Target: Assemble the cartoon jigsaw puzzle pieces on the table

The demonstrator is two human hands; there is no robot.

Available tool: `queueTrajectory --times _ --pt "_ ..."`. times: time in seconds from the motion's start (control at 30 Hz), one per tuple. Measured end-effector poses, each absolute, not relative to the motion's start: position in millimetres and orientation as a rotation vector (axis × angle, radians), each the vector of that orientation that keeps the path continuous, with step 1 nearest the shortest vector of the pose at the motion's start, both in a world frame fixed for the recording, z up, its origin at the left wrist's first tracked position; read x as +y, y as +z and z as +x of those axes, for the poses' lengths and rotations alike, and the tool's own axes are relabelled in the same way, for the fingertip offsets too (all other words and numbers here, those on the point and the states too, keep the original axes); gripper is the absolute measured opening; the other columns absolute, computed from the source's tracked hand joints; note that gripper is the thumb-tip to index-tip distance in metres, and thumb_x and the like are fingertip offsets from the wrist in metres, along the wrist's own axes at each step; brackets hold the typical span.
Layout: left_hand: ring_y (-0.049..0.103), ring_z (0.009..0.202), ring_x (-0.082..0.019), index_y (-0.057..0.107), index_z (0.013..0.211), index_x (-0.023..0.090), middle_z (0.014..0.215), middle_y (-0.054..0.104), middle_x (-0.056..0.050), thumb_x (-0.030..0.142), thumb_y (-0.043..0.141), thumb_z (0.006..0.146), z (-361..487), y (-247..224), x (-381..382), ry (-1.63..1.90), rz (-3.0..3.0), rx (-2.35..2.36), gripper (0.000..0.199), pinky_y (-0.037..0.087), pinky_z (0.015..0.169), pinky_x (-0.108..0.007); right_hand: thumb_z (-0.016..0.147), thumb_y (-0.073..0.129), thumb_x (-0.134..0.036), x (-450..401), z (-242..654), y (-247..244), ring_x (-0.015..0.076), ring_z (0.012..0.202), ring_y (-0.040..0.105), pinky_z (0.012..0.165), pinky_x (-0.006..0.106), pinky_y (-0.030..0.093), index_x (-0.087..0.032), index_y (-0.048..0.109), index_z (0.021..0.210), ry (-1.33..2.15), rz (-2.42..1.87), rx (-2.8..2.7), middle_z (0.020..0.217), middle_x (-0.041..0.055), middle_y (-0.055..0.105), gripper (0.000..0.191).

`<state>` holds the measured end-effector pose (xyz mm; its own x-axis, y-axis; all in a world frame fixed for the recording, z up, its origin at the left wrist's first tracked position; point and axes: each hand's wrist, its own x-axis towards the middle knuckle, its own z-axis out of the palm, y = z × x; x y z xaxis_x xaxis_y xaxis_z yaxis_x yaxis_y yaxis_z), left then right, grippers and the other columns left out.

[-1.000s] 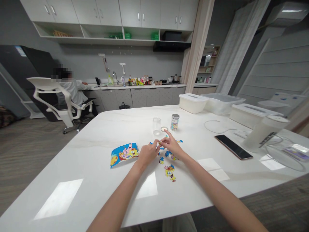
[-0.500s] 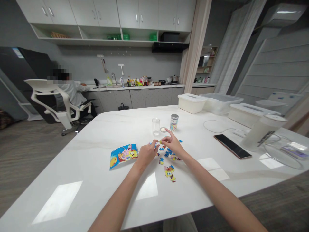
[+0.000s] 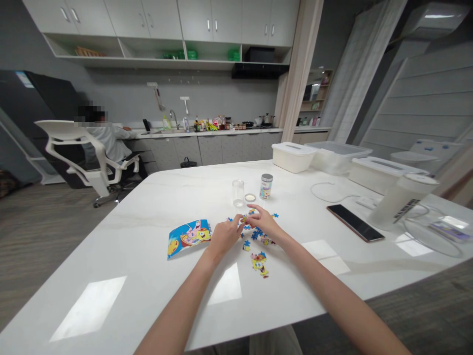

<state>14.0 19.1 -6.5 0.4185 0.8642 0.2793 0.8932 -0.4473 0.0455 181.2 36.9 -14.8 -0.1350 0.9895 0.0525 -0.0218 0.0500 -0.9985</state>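
My left hand (image 3: 226, 233) is closed, with its thumb and index finger at a small yellow puzzle piece (image 3: 244, 219). Facing it, my right hand (image 3: 265, 222) pinches the same piece, its index finger raised. Beneath and around both hands lie loose jigsaw pieces (image 3: 254, 235), mostly blue, partly covered by the fingers. Closer to me is a joined cluster of pieces (image 3: 259, 265) showing a yellow cartoon face. A single piece (image 3: 246, 245) rests just beyond that cluster. To the left of my left hand, a curled picture sheet (image 3: 189, 238) shows cartoon figures on blue.
Behind the hands stand a clear jar (image 3: 238, 193), a round lid (image 3: 250, 197) and a printed can (image 3: 266, 187). At right are a phone (image 3: 355, 223), a leaning pale tumbler (image 3: 402, 202), cables and white bins (image 3: 293, 157). A person (image 3: 107, 140) sits on a chair at far left.
My right hand has shifted slightly, its index finger dropping away from the lid, which now shows more fully. The fingertips of both hands have come closer together around the piece.
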Motion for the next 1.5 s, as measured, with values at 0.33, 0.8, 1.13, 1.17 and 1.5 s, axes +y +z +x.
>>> queueTrajectory --times 0.33,0.8,1.13,1.17,1.5 --pt "0.071 0.078 -0.025 0.055 0.119 0.021 0.082 0.073 -0.011 0.038 0.035 0.098 12.1 -7.6 21.0 -0.381 -2.565 -1.622 0.034 0.048 0.064 -0.029 0.072 0.069 -0.018 32.2 178.2 -13.0 0.0181 0.074 0.069 0.062 0.027 0.053 -0.019 0.032 0.145 1.252 -1.162 -1.369 0.074 -0.0002 0.073 0.082" --pt "0.071 0.074 -0.023 0.052 0.126 0.022 0.081 0.074 -0.009 0.034 0.029 0.1 12.4 -7.3 19.1 -0.436 -2.536 -1.593 0.038 0.046 0.059 -0.026 0.071 0.068 -0.028 33.7 180.1 -10.4 0.0162 0.078 0.067 0.064 0.026 0.052 -0.017 0.067 0.09 1.339 -1.083 -1.336 0.081 0.0043 0.071 0.022" --pt "0.071 0.074 -0.022 0.052 0.125 0.021 0.079 0.074 -0.008 0.031 0.031 0.099 14.1 -0.5 16.0 -0.405 -2.54 -1.624 0.035 0.047 0.06 -0.025 0.064 0.074 -0.033 34.1 181.0 -8.5 0.0111 0.065 0.057 0.056 0.022 0.044 -0.018 0.064 0.081 1.321 -1.09 -1.312 0.071 -0.0015 0.062 0.025" --pt "0.071 0.074 -0.022 0.052 0.125 0.021 0.079 0.074 -0.009 0.032 0.03 0.099 14.2 0.1 15.9 -0.406 -2.54 -1.624 0.035 0.047 0.06 -0.025 0.063 0.075 -0.034 33.5 180.8 -7.4 0.0111 0.065 0.057 0.056 0.023 0.044 -0.019 0.063 0.08 1.334 -1.09 -1.301 0.071 -0.0016 0.061 0.026" --pt "0.071 0.073 -0.024 0.054 0.122 0.02 0.076 0.073 -0.009 0.039 0.032 0.099 13.3 -7.0 19.1 -0.447 -2.509 -1.587 0.037 0.046 0.058 -0.025 0.058 0.077 -0.037 31.4 179.4 -3.8 0.0119 0.066 0.057 0.058 0.024 0.044 -0.018 0.059 0.074 1.395 -1.114 -1.248 0.068 -0.0025 0.059 0.03"
